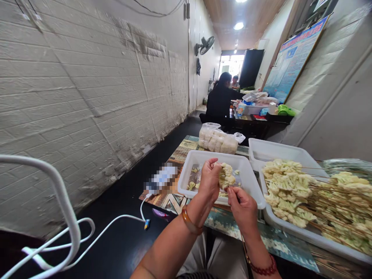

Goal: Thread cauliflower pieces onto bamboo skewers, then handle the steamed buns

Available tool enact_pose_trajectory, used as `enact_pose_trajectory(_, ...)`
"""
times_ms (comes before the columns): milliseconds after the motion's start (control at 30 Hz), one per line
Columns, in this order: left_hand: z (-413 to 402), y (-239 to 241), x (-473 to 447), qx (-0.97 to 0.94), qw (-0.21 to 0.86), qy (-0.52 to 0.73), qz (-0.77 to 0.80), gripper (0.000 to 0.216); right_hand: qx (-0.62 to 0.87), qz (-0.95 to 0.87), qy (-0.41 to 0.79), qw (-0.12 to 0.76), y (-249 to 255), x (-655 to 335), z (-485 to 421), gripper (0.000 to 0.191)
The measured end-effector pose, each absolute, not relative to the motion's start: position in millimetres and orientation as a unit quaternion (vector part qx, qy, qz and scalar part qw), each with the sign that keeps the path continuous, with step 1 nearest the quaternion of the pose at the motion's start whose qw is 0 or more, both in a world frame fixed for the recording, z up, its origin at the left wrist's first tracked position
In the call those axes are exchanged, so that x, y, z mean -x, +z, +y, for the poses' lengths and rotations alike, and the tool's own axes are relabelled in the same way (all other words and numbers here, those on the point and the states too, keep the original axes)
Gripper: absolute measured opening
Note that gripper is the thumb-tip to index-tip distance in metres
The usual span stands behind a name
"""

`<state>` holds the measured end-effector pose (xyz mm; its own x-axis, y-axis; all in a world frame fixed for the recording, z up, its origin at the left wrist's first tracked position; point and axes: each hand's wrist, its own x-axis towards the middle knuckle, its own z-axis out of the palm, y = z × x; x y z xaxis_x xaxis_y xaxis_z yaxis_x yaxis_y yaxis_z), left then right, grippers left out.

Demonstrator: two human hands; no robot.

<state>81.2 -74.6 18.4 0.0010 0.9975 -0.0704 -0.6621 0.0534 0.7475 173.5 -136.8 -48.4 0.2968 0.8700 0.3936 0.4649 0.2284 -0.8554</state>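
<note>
A pale brick wall (87, 97) fills the left half of the frame, with a dark floor (130, 201) running along its foot toward a person in black (220, 101) seated at a far table in the upper centre. The counter (180, 153), patterned and worn, slants through the lower right. On it, at the right edge of the frame, a large white tray (290, 226) carries a heap of skewered cauliflower (319, 197), the sticks pointing right. Just left of it, touching its rim, sits a smaller white tray (190, 170) with a few loose scraps inside. Behind that tray, toward the centre, lies a clear plastic bag (217, 140) stuffed with pale pieces. A white cable (116, 221) loops across the floor at lower left.

Over the smaller tray, near the frame's centre, the left hand (209, 180) is curled tight around a cauliflower floret (226, 176), fingers closed on its left side. The right hand (243, 207), just below and right of the floret, is pinched closed on a thin skewer (232, 191) whose tip meets the floret's underside. An amber bangle (190, 223) rings the left wrist, a red bead bracelet (263, 269) the right.
</note>
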Motion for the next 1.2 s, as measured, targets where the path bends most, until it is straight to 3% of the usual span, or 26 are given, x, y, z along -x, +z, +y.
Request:
enact_pose_trajectory(333, -73, 16, -76, -0.297, 0.66, 0.608, 0.326, 0.045, 0.584, -0.551, 0.217, 0.555, -50, -174, -137, 0.041)
enact_pose_trajectory(567, -69, 16, -58, -0.226, 0.758, 0.556, 0.254, 0.034, 0.533, -0.495, 0.336, 0.597, -50, -175, -135, 0.038)
enact_pose_trajectory(733, -70, 7, -54, -0.252, 0.785, 0.515, 0.233, 0.047, 0.513, -0.48, 0.355, 0.617, -50, -175, -133, 0.036)
enact_pose_trajectory(1033, -70, 7, -61, -0.343, 0.721, 0.54, 0.267, 0.042, 0.528, -0.539, 0.325, 0.57, -41, -169, -132, 0.035)
enact_pose_trajectory(1200, -58, 3, -59, -0.334, 0.708, 0.555, 0.282, 0.043, 0.558, -0.6, 0.167, 0.548, -36, -178, -146, 0.022)
